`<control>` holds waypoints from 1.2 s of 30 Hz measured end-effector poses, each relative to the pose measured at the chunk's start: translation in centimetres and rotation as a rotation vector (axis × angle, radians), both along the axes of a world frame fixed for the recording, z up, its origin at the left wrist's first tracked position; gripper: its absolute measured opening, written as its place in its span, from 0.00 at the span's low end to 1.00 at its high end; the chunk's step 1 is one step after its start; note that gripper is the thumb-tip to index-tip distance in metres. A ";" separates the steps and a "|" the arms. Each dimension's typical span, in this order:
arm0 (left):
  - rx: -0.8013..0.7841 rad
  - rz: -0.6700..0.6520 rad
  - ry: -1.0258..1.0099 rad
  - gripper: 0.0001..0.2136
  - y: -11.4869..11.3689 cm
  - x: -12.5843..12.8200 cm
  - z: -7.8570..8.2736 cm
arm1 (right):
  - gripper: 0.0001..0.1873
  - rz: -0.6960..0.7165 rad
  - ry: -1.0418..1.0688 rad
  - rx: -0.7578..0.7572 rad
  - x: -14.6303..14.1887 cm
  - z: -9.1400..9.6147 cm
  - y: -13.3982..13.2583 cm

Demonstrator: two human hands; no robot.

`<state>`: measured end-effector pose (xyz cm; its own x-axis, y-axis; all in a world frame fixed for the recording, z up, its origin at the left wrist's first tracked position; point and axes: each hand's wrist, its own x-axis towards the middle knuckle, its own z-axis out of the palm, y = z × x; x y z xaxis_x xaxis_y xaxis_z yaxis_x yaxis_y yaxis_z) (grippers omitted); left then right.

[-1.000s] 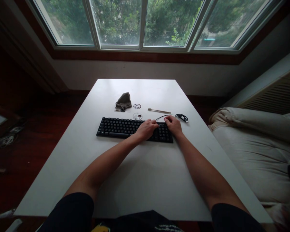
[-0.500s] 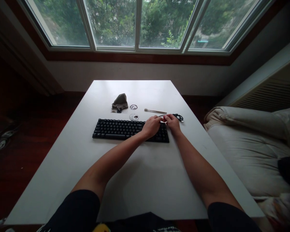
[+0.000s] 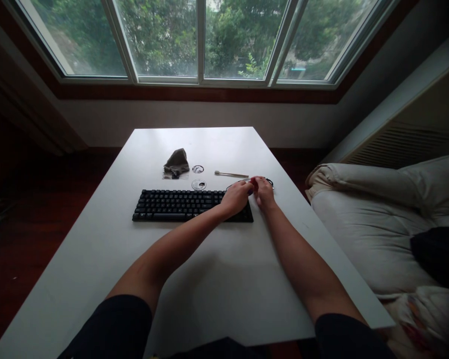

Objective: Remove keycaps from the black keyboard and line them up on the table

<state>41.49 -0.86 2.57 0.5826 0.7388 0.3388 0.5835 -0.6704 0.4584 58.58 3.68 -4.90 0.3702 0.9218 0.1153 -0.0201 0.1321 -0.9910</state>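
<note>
A black keyboard (image 3: 175, 204) lies across the white table, and my left hand (image 3: 236, 197) is over its right end, covering some keys. The thumb and fingers of that hand are pinched on a thin black cable (image 3: 232, 185), which arcs out behind it. Meeting it fingertip to fingertip, my right hand (image 3: 264, 192) is closed just beyond the keyboard's right edge, apparently on the same cable. A small coil of the cable shows behind the right hand. The exact grip point is hidden by the fingers.
Beyond the keyboard lie a crumpled grey-brown cloth (image 3: 177, 162) over thin pin-like pieces (image 3: 168, 176), two round clear-looking discs (image 3: 198, 185), and a thin brush (image 3: 231, 174). A pale sofa (image 3: 362, 224) stands right of the table (image 3: 97, 224); a window is ahead.
The view has shifted, so the table items appear further left. My hands stay together at the keyboard's right end, fingers slightly rearranged; more cable now arcs behind the left hand.
</note>
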 end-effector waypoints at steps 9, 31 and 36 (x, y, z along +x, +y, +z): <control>0.056 -0.170 0.206 0.14 0.0 0.9 -1.0 | 0.21 -0.007 0.102 -0.029 0.3 0.2 0.0; -0.039 0.000 -0.245 0.12 1.4 -12.5 2.0 | 0.15 0.037 0.200 -0.023 0.1 -0.1 -0.2; -0.015 0.567 -0.116 0.12 7.5 -22.3 2.1 | 0.14 0.040 0.152 -0.017 -0.3 0.1 -0.3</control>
